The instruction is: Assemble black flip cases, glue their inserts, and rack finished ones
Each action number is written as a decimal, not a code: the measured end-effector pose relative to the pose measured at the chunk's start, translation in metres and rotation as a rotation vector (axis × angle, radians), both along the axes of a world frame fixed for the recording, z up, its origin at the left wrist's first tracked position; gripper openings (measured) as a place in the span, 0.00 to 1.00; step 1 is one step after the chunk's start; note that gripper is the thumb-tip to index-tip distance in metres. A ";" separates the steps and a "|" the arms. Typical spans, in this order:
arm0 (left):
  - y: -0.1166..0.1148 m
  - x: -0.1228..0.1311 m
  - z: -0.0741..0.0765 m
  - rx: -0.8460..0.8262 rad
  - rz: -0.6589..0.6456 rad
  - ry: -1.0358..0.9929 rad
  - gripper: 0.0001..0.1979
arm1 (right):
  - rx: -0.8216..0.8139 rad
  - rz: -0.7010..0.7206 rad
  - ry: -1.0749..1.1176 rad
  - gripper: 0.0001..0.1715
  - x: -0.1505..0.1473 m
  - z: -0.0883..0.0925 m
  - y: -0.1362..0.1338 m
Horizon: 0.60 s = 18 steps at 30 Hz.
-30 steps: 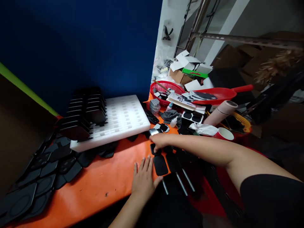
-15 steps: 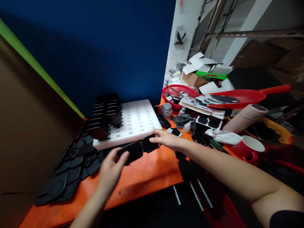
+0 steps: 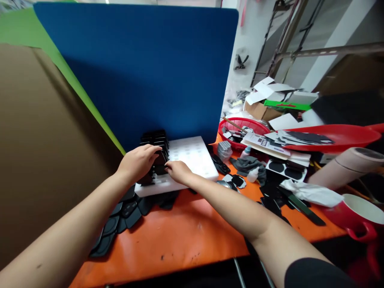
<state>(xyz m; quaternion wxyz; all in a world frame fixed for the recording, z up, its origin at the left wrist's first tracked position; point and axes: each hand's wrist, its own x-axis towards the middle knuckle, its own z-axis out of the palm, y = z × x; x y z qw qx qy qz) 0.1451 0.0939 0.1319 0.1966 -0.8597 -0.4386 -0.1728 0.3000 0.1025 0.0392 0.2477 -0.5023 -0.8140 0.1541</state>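
Both hands are at a white foam block [image 3: 202, 162] in which flat black panels [image 3: 154, 138] stand upright in rows. A black hinged panel [image 3: 160, 169] sits low at the front of the rows, between my hands. My left hand [image 3: 138, 162] is closed over its upper left side, fingertips partly hidden behind the panel. With thumb and fingers pinched, my right hand [image 3: 179, 172] grips the panel's right edge. How deep its lower end sits in the foam cannot be made out.
Loose black panels [image 3: 115, 224] lie on the orange table [image 3: 174, 240] at left. A blue board [image 3: 144, 72] stands behind, cardboard [image 3: 45, 140] at left. To the right are a red basket [image 3: 246, 125], red scoop [image 3: 348, 136], small bottle [image 3: 253, 175], tumbler [image 3: 345, 168] and red mug [image 3: 357, 216].
My hands have moved forward, carrying the black hinged panel from above the table's front to the rows in the foam block. The view has tilted up and shifted left.
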 end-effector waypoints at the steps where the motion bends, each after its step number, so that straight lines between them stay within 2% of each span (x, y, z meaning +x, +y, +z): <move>1: 0.001 -0.002 -0.006 -0.004 0.001 0.011 0.14 | 0.001 -0.007 -0.012 0.14 -0.001 -0.006 0.000; 4: 0.001 -0.004 -0.020 -0.027 -0.010 0.030 0.16 | 0.011 -0.014 -0.054 0.15 0.000 -0.013 -0.003; 8: -0.006 -0.002 -0.035 -0.033 -0.089 0.158 0.23 | 0.027 0.024 -0.098 0.15 0.006 -0.015 -0.009; 12: -0.012 -0.001 -0.048 -0.031 -0.051 0.191 0.29 | 0.032 0.101 -0.114 0.15 0.015 -0.010 -0.012; 15: -0.014 -0.002 -0.052 -0.045 -0.035 0.175 0.30 | 0.035 0.097 -0.085 0.16 0.038 0.000 -0.027; 18: -0.020 -0.001 -0.052 -0.049 -0.037 0.105 0.30 | 0.019 0.056 0.054 0.16 0.086 0.013 -0.060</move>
